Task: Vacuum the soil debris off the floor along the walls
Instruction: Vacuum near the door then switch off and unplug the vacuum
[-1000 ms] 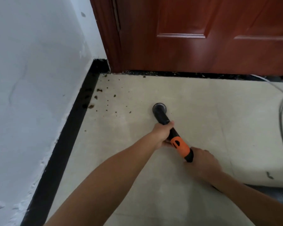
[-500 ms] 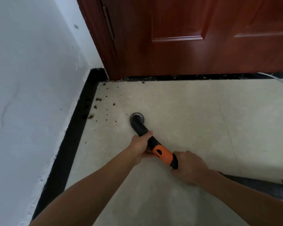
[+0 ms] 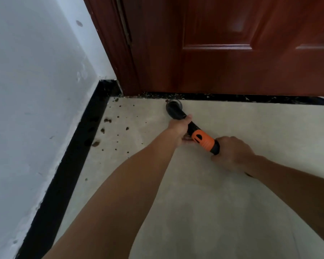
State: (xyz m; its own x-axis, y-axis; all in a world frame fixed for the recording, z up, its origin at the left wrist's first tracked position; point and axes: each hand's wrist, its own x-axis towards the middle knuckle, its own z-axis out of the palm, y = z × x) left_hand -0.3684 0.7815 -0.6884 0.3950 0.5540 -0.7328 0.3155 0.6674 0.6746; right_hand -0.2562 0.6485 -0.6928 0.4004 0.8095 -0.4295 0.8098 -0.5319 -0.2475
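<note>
Head view, looking down into a corner of the room.

Vacuum nozzle: black tube with an orange collar partway along. It lies at a low slant over the pale floor. Its round mouth sits at the floor's far edge, right against the dark threshold strip under the red-brown door.

Left hand: wrapped round the black tube just behind the mouth. Fingers curled close together under it, thumb lying along the top.

Right hand: clasps the rear end of the tube, directly behind the orange collar. Knuckles up, fingers curled over and pressed together. Both forearms reach in from the bottom of the view.

Soil debris: brown clumps and crumbs scattered on the floor to the left of the nozzle. The largest pieces lie just beside the black baseboard at the foot of the white wall. Finer specks are spread toward the corner where the baseboard meets the door frame. More flecks dot the threshold strip. The nozzle mouth is apart from the main scatter, to its right.
</note>
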